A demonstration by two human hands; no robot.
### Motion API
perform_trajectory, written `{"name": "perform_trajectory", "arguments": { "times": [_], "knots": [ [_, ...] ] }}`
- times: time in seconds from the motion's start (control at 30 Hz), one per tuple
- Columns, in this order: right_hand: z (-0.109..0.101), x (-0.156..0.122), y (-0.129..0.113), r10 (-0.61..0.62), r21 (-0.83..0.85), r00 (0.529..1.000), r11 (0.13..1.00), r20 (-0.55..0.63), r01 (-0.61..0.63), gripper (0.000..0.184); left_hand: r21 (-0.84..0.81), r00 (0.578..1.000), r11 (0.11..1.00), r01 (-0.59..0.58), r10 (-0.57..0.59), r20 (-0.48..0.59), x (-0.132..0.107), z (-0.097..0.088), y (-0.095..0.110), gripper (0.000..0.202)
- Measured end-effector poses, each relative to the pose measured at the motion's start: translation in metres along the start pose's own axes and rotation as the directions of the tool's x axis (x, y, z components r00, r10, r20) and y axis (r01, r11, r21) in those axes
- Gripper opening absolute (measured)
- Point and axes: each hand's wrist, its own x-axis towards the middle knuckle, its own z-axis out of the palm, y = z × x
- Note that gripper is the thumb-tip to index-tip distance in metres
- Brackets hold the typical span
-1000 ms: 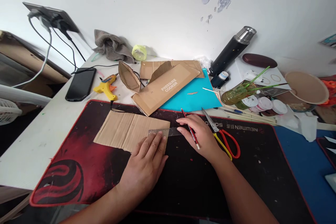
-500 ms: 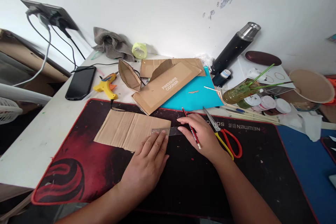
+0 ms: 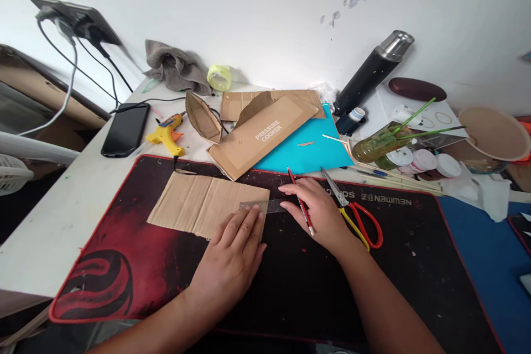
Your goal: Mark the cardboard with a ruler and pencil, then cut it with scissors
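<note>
My left hand (image 3: 234, 251) lies flat, fingers stretched out, pressing the right end of a brown cardboard sheet (image 3: 194, 202) and a clear ruler (image 3: 265, 207) on the black and red desk mat (image 3: 124, 265). My right hand (image 3: 317, 213) rests on the mat at the ruler's right end, with a red pencil (image 3: 299, 202) held between its fingers and the fingertips touching the ruler. Red and yellow scissors (image 3: 352, 213) lie just right of that hand.
Behind the mat lie a "PRESSURE COOKER" cardboard piece (image 3: 265, 133), a turquoise sheet (image 3: 307, 149), a yellow glue gun (image 3: 168, 135), a phone (image 3: 126, 128) and a black flask (image 3: 371, 72). Paint pots (image 3: 418, 163) and a jar with brushes (image 3: 381, 146) crowd the right.
Both hands stay almost where they were on the cardboard and ruler. The view has drifted slightly upward; nothing was picked up or let go.
</note>
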Motion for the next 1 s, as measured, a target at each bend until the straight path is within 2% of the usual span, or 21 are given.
{"name": "perform_trajectory", "arguments": {
  "times": [0.13, 1.0],
  "knots": [
    [0.0, 0.0001, -0.0002, 0.017, 0.0, 1.0, 1.0, 0.006, -0.017, 0.02, -0.01, 1.0, 1.0, -0.008, 0.007, -0.027, 0.0035, -0.0028, -0.0003, 0.043],
    [0.0005, 0.001, -0.0012, 0.033, 0.027, 0.999, 0.999, -0.002, -0.033, 0.017, 0.013, 0.999, 0.999, -0.039, 0.039, -0.009, 0.005, -0.0043, -0.0006, 0.044]
  ]
}}
